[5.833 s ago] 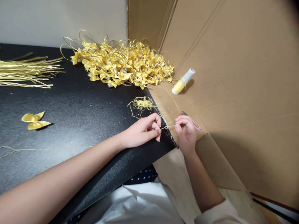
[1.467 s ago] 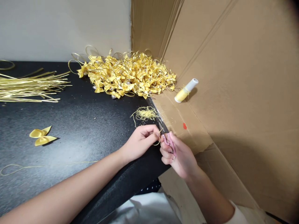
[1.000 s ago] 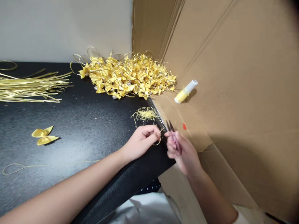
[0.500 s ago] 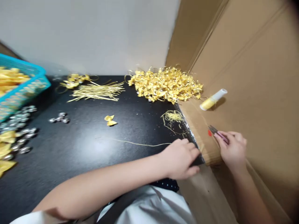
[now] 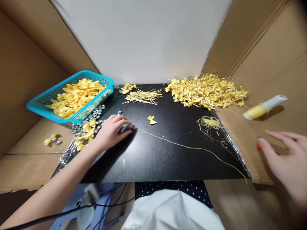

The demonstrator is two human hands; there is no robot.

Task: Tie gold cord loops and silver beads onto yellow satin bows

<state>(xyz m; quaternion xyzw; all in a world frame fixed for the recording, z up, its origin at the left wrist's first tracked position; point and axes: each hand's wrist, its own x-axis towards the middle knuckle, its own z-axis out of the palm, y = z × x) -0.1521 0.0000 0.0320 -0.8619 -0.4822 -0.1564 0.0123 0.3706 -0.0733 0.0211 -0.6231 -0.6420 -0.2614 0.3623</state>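
Observation:
My left hand reaches over the black tabletop beside the silver beads, thumb and forefinger apart, with nothing visible between them. Close to its fingertips ends a thin yellow thread, which trails across to the right front corner. A single small yellow ribbon bow lies to the right of this hand. Over the cardboard at the right edge is my right hand, slightly blurred, its fingers spread. Its thumb is near a small red spot. No snips can be made out in it.
A turquoise basket of yellow bows stands at the left. Cut yellow cords lie at the back, beside a heap of finished bows. Thread scraps and a thread spool are at the right. Cardboard walls flank the table.
My left hand has moved from the right edge of the table to the beads at the left. The snips no longer show in my right hand, which has opened. The view has turned left.

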